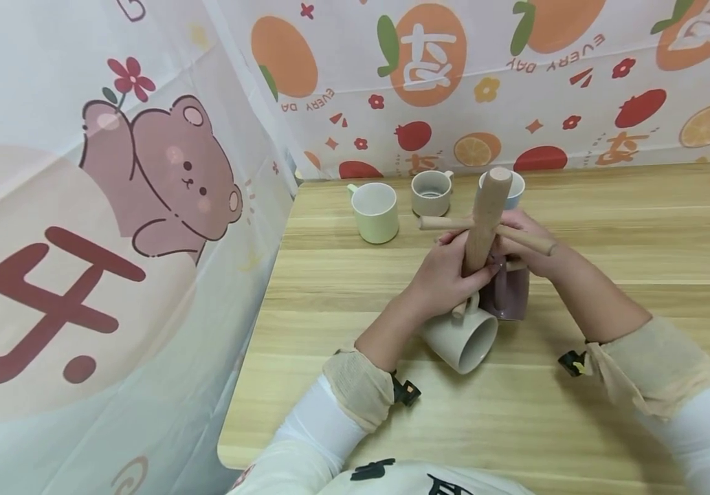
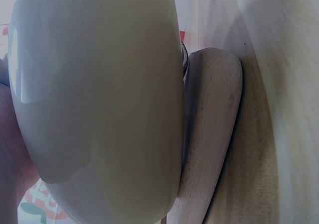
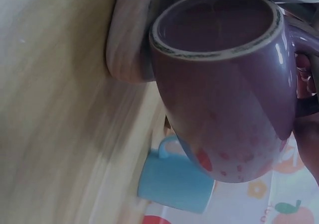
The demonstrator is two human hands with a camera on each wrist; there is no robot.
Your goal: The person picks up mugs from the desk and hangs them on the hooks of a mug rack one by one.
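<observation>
A wooden mug rack with a thick post and several pegs stands upright before the person. The left hand wraps round the post, thumb across its near side. Below that hand, a cream mug hangs tilted with its handle on a low peg; it fills much of the left wrist view. On the post's right side, the right hand grips a purple mug, its fingers partly hidden behind the post and pegs. The right wrist view shows the purple mug close by, with fingertips at its handle.
Toward the back of the wooden table stand a pale green mug, a grey mug and a light blue mug, the last partly behind the post. Printed cloths hang along the back and left sides.
</observation>
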